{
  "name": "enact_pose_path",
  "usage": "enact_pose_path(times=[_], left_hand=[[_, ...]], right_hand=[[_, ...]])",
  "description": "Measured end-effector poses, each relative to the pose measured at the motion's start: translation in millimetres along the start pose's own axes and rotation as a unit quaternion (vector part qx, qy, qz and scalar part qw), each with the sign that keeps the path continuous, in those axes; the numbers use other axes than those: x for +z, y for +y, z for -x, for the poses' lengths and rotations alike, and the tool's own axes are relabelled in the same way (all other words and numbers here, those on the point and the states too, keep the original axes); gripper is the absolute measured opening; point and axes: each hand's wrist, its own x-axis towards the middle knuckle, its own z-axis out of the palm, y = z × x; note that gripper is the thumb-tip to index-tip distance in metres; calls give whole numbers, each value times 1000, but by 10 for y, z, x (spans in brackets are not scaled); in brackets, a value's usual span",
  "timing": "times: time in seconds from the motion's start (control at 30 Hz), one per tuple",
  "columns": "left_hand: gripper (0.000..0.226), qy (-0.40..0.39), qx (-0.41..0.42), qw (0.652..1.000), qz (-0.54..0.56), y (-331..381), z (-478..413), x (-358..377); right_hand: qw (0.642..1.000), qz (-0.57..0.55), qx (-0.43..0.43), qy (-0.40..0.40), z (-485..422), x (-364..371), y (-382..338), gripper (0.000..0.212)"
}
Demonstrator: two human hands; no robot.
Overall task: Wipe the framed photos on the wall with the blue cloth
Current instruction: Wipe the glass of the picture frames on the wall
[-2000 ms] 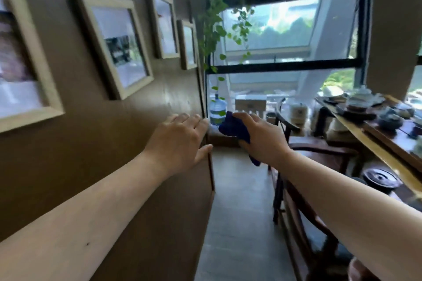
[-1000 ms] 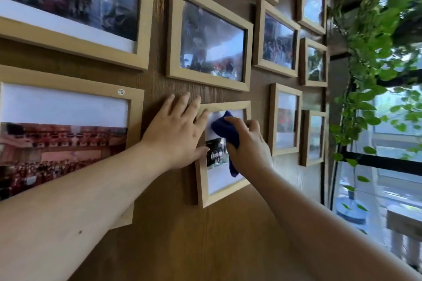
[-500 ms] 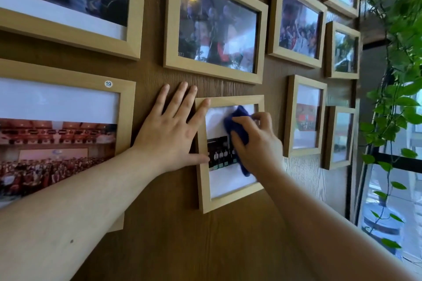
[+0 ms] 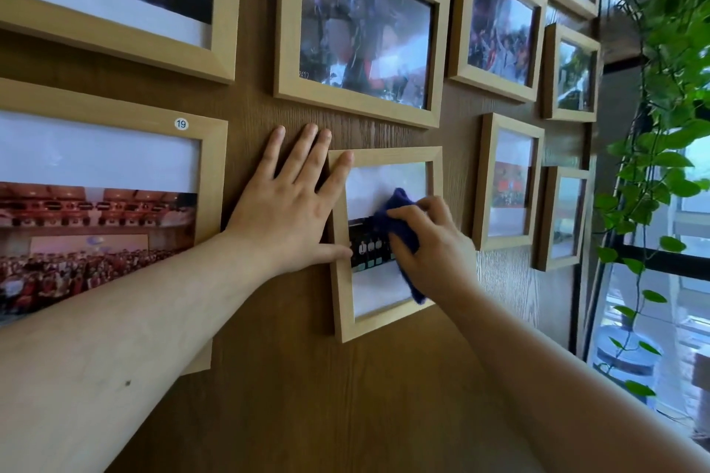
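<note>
A small upright photo in a light wooden frame (image 4: 344, 303) hangs low on the brown wood wall, in the middle of the view. My right hand (image 4: 434, 246) presses a bunched blue cloth (image 4: 399, 223) flat against its glass, over the photo's right half. My left hand (image 4: 292, 211) lies flat on the wall just left of the frame, fingers spread, with the index finger and thumb touching the frame's left edge. Several other framed photos hang around it, among them a wide one (image 4: 357, 27) directly above.
A large frame with a "19" sticker (image 4: 107, 203) hangs to the left, under my left forearm. Smaller frames (image 4: 507, 180) fill the wall to the right. A trailing green plant (image 4: 661, 96) hangs by the window at the right edge. A water bottle (image 4: 626, 353) stands below.
Two seconds ago both hands were low beside the wall. They have since risen to the small frame, and the cloth has slid down its glass in the last half second.
</note>
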Motion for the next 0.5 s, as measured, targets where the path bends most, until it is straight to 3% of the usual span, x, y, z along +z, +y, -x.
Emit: enact_pose_path(times=[0.07, 0.13, 0.2, 0.3, 0.37, 0.43, 0.5], left_hand=[[119, -1, 0, 1000, -1, 2, -2, -3], [119, -3, 0, 1000, 0, 2, -2, -5], [119, -3, 0, 1000, -3, 5, -6, -4], [119, -4, -3, 1000, -10, 11, -9, 0], [119, -5, -4, 1000, -15, 13, -11, -2], [119, -6, -5, 1000, -17, 12, -17, -4], [120, -8, -6, 1000, -15, 10, -18, -2]], right_hand=[[996, 6, 93, 8, 50, -25, 178, 28], [993, 4, 118, 6, 75, -21, 213, 28], [996, -24, 83, -5, 101, -11, 99, 29], [996, -35, -62, -60, 230, 34, -123, 33], [989, -21, -113, -91, 311, 58, -147, 34], [993, 2, -86, -82, 341, 36, -37, 32], [997, 31, -5, -69, 363, -15, 139, 28]])
